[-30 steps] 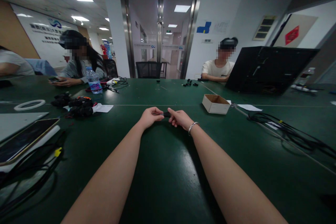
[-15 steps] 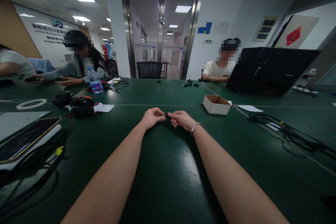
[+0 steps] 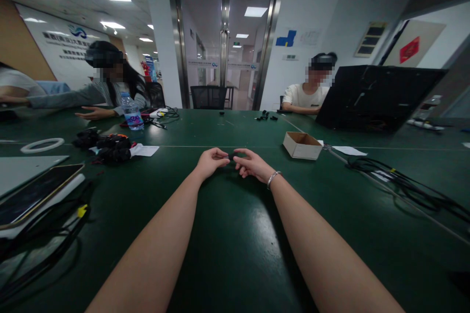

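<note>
The piece [image 3: 232,156] lies right between the two hands, at their fingertips, in front of the person and over the table [image 3: 235,234]. What shows of its long axis seems to run from one hand across to the other, its right end tipped slightly up; the fingers hide too much to be sure. Neither hand is clearly nearer: the left hand [image 3: 212,162] pinches the left end between thumb and fingers, while the right hand [image 3: 253,164] has its thumb and index finger at the right end, a little spread. Whether that right pair grips or only touches, I cannot tell. The hands are close together but do not seem to meet.

The piece looks small, dark and nearly black, short and narrow; finer detail is too small to make out. The box [image 3: 301,145] stands to the right, well apart from it.
</note>
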Action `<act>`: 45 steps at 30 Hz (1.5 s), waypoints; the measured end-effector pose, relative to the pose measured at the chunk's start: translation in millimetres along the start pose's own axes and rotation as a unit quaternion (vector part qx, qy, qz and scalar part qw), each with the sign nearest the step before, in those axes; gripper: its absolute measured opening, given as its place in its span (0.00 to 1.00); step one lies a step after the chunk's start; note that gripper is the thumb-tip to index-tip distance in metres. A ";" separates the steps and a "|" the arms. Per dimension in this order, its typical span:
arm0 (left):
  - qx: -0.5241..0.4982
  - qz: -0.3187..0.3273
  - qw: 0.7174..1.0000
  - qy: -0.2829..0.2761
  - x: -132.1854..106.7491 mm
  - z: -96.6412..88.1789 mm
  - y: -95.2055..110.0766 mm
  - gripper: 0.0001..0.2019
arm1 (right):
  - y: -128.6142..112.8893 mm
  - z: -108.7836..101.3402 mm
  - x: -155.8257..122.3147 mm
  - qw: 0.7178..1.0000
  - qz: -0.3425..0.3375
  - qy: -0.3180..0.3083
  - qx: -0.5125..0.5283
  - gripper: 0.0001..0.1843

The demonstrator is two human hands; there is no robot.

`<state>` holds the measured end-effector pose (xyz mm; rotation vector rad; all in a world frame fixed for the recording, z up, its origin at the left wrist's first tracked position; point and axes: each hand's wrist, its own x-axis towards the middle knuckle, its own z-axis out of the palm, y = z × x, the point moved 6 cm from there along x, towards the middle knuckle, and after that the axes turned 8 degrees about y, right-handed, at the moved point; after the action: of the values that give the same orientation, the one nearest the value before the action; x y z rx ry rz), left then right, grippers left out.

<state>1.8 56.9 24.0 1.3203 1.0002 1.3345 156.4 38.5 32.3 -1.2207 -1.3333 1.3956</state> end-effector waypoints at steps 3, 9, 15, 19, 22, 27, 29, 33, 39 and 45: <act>0.012 0.001 1.000 -0.011 -0.3 1.8 -1.0 0.18 | -0.4 -1.4 -1.0 1.000 -0.015 -0.008 0.013 0.15; 0.059 0.046 0.997 -0.018 -1.0 7.4 4.4 0.15 | 7.9 -7.1 4.5 0.999 0.023 0.029 -0.009 0.17; 0.074 0.077 0.994 -0.021 -0.9 10.4 9.3 0.15 | 6.5 -7.9 5.8 0.996 0.021 0.053 -0.063 0.26; 0.061 0.070 0.996 -0.009 0.6 4.6 10.0 0.16 | 2.8 -4.4 3.0 0.999 0.011 0.028 -0.040 0.20; 0.055 0.058 0.997 -0.006 1.1 0.9 7.7 0.18 | -1.6 -2.0 0.1 1.000 -0.023 -0.012 -0.006 0.18; 0.079 0.057 0.995 -0.023 -1.5 4.8 8.0 0.16 | 3.6 -4.7 2.0 1.000 -0.008 -0.015 -0.022 0.10; 0.080 0.065 0.994 -0.029 -2.6 8.2 10.7 0.15 | 5.4 -6.2 3.1 0.999 0.009 0.005 -0.036 0.15; 0.084 0.079 0.993 -0.026 -3.3 11.3 14.8 0.13 | 3.5 -4.7 2.8 0.997 0.018 0.020 -0.070 0.29; 0.068 0.072 0.995 -0.004 -1.2 4.1 12.7 0.16 | 2.1 -1.1 1.1 0.999 0.017 0.001 -0.036 0.18; 0.082 0.070 0.994 0.007 -0.3 1.3 12.0 0.15 | 1.2 -4.6 1.0 1.000 -0.021 -0.004 0.005 0.09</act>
<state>2.0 54.2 35.8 1.5308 1.0619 1.3915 160.8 40.2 31.1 -1.1754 -1.3483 1.3772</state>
